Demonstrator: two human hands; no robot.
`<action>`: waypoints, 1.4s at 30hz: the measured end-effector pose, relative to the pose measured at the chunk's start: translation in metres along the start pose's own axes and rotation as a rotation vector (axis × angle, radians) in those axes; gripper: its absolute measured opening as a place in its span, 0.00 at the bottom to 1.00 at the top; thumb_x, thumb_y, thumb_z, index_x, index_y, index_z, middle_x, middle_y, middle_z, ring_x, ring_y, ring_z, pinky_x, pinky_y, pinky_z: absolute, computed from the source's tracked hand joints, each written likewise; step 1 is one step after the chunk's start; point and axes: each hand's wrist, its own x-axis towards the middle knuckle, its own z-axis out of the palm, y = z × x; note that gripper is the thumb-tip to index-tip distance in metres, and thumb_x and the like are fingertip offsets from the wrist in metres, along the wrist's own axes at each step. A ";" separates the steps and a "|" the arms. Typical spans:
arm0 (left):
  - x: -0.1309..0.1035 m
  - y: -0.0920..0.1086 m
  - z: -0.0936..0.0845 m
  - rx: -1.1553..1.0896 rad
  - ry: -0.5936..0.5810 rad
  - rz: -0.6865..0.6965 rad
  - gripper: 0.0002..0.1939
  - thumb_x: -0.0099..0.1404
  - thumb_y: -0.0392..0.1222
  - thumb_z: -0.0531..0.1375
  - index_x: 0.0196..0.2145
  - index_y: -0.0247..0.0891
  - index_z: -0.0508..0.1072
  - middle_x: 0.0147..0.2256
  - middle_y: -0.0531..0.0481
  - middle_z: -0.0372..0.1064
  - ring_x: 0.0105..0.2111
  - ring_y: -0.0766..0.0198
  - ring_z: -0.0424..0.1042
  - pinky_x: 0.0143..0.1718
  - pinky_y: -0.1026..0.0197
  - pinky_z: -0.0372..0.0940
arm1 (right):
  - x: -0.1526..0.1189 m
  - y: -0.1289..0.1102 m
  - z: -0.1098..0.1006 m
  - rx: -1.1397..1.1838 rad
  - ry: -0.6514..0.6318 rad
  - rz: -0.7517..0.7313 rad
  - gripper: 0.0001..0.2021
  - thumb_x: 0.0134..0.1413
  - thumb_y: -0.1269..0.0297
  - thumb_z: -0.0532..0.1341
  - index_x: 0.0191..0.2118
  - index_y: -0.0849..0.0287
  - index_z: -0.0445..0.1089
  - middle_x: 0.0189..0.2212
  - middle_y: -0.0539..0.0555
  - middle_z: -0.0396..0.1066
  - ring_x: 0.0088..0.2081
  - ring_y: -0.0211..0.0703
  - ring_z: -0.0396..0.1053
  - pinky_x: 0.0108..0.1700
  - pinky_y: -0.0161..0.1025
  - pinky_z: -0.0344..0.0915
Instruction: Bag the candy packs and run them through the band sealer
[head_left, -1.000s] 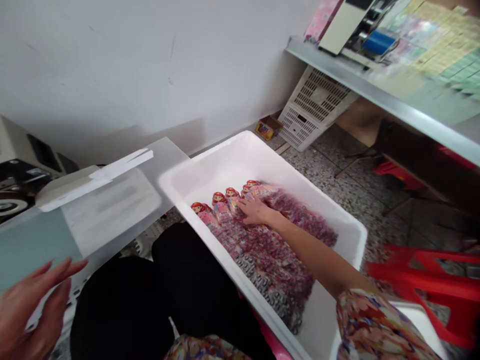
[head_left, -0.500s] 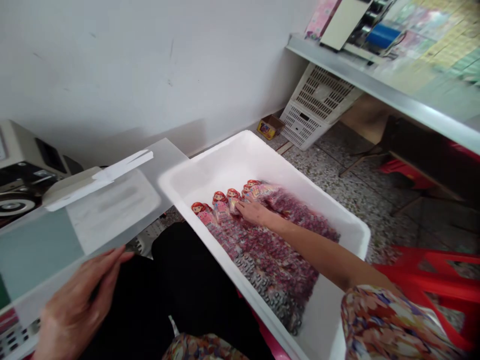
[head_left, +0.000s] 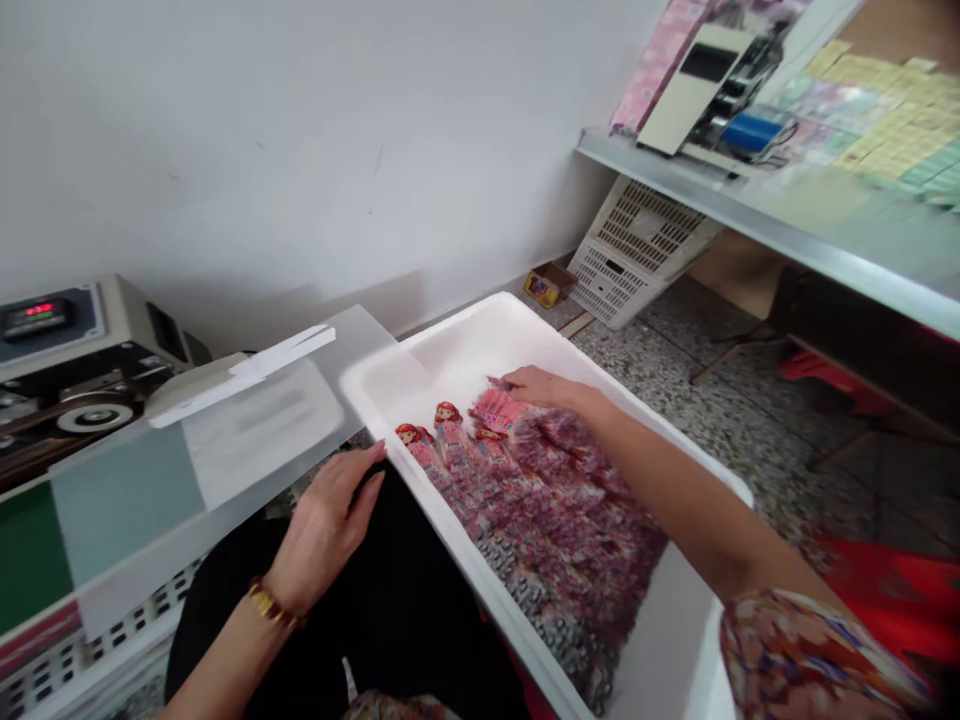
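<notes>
A white plastic tub (head_left: 499, 320) holds dense rows of flat pieces printed with a red-haired doll (head_left: 448, 420), pink and purple along their edges. In the tub, my right hand (head_left: 551, 388) curls its fingers over the far end of a bunch of these doll pieces (head_left: 501, 410), which leans out of line with the rows. The fingertips are partly hidden behind the bunch. Above my dark-clad lap, my left hand (head_left: 330, 525) has its fingers stretched and thumb apart, with nothing in it. Its fingertips reach the tub's near left rim.
At left, a machine with a red display (head_left: 37, 312) stands by a worktop (head_left: 127, 490) bearing white strips (head_left: 251, 370). White crates (head_left: 637, 245) and a small yellow box (head_left: 549, 285) sit on the floor near the wall. A table (head_left: 750, 200) extends at upper right; a red stool (head_left: 892, 590) is at right.
My right hand has moved to the tub's far side, and doll pieces there have bunched and tilted. My left hand has moved right and up to the tub's rim. The view has shifted slightly.
</notes>
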 end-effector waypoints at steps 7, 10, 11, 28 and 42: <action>0.063 0.034 0.042 -0.323 -0.022 -0.188 0.49 0.60 0.56 0.69 0.70 0.40 0.52 0.63 0.35 0.63 0.62 0.43 0.65 0.63 0.43 0.62 | -0.031 -0.062 -0.092 0.420 -0.160 -0.375 0.04 0.44 0.71 0.55 0.24 0.58 0.65 0.20 0.44 0.57 0.24 0.36 0.54 0.27 0.34 0.50; 0.071 0.034 0.035 -0.520 -0.022 -0.329 0.50 0.58 0.52 0.71 0.70 0.40 0.52 0.56 0.40 0.70 0.54 0.47 0.72 0.60 0.45 0.66 | -0.016 -0.104 -0.109 0.532 -0.276 -0.455 0.07 0.44 0.71 0.57 0.29 0.59 0.73 0.22 0.44 0.62 0.25 0.35 0.57 0.28 0.33 0.53; 0.070 0.031 0.029 -0.589 0.001 -0.380 0.47 0.58 0.51 0.71 0.68 0.40 0.55 0.55 0.41 0.71 0.53 0.49 0.73 0.59 0.47 0.67 | -0.008 -0.116 -0.111 0.583 -0.308 -0.464 0.09 0.45 0.70 0.59 0.33 0.60 0.75 0.24 0.45 0.66 0.27 0.36 0.60 0.29 0.33 0.56; 0.044 -0.075 -0.053 -0.389 0.417 -0.687 0.31 0.65 0.48 0.59 0.63 0.33 0.60 0.59 0.34 0.67 0.58 0.43 0.67 0.61 0.39 0.62 | 0.146 -0.248 -0.030 0.890 -0.080 -0.443 0.17 0.48 0.64 0.66 0.46 0.58 0.72 0.38 0.52 0.76 0.39 0.44 0.72 0.36 0.34 0.64; -0.004 -0.123 -0.082 0.376 0.249 -0.404 0.21 0.74 0.46 0.51 0.60 0.39 0.70 0.65 0.38 0.63 0.64 0.49 0.62 0.65 0.41 0.56 | 0.143 -0.301 -0.011 0.077 0.316 -0.256 0.30 0.64 0.49 0.62 0.66 0.58 0.61 0.62 0.66 0.62 0.63 0.62 0.60 0.64 0.61 0.53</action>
